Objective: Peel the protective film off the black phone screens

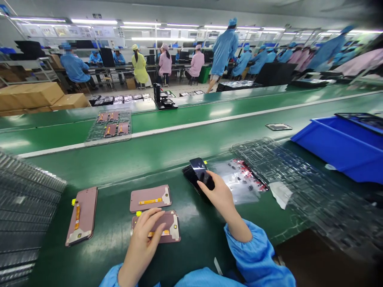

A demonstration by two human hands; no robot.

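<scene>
Head camera: the right hand pinches a dark glossy panel between thumb and fingers, hiding part of it over a black piece; the left hand, fingers loosely spread, covers much of the nearer pinkish panel; touching, I cannot tell; a ribbed stack runs off the left edge.

The dark panel looks glossy and smooth, the pinkish panels matt. The bin is smooth plastic; the sleeve, shiny cloth.
</scene>
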